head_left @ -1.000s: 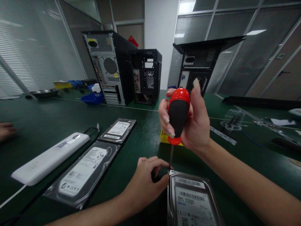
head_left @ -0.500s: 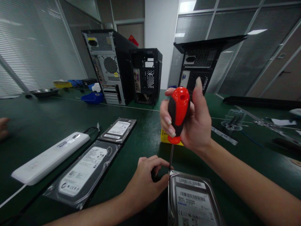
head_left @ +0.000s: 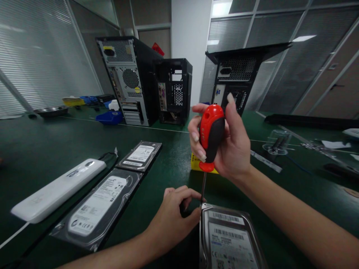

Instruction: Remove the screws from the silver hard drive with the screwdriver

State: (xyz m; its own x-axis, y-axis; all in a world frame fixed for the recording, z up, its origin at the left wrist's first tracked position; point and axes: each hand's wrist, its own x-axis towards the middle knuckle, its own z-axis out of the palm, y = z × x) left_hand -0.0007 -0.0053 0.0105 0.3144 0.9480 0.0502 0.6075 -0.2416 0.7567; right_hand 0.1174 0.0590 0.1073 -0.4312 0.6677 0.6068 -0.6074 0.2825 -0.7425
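**Screwdriver [head_left: 215,136] planted at a hard drive's [head_left: 230,239] corner**

From where I'm standing, the right hand [head_left: 231,157] has its fingers curled round the red-and-black handle, thumb sticking up. The drive sits label-up on the green table [head_left: 165,160], well below that grip, with the thin shaft running down to its far left corner. The left hand's [head_left: 174,215] right there too, index tip by the shaft, thumb at the drive's side. Can't tell if those two are pinching anything tbh.
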